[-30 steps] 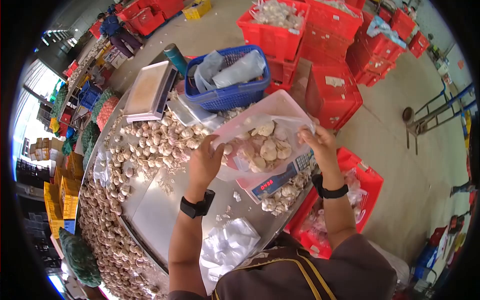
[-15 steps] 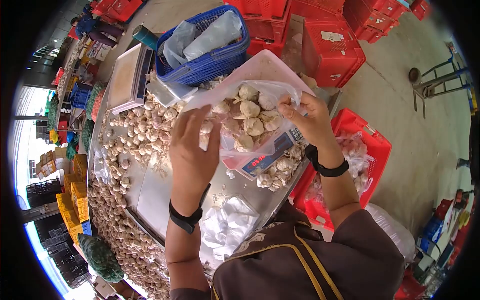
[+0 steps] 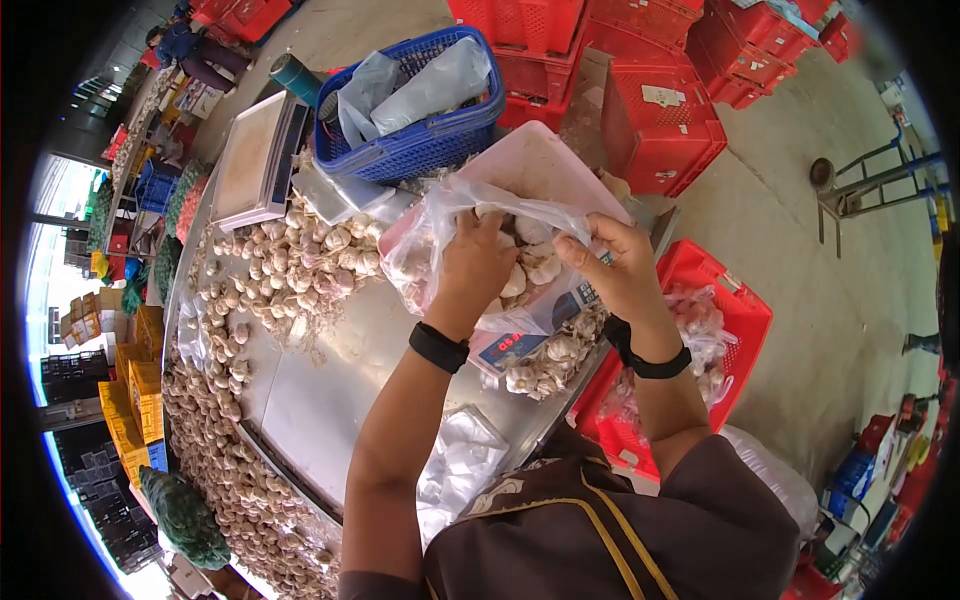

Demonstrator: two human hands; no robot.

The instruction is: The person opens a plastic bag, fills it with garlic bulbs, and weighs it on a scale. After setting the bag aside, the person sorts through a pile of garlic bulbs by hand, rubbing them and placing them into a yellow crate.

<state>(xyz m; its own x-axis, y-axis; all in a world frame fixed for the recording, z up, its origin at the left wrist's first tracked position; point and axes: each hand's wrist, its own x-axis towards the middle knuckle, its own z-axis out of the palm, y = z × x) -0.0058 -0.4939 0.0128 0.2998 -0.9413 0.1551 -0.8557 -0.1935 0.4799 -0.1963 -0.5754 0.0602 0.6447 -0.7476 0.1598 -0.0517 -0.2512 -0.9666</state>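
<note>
A clear plastic bag [image 3: 430,222] holding several garlic bulbs [image 3: 540,265] rests in a pink tray [image 3: 530,160] on a scale [image 3: 510,350] with a blue front panel. My left hand [image 3: 478,268] reaches into the bag's mouth, its fingers curled over a garlic bulb near the far side; the fingertips are partly hidden. At the bag's right edge, my right hand [image 3: 618,265] pinches the plastic rim between thumb and fingers. Loose garlic [image 3: 550,360] lies against the scale's near right side.
Garlic heaps [image 3: 300,260] cover the metal table's [image 3: 330,380] left side. A blue basket [image 3: 400,150] stands behind the tray, beside another scale [image 3: 255,165]. Folded plastic bags [image 3: 460,455] lie near me. At right is a red crate [image 3: 740,290] of bagged garlic; red crates [image 3: 660,120] stand behind.
My left hand has moved right and away from me, from the bag's left edge into its mouth over the garlic. My right hand still holds the bag's right rim.
</note>
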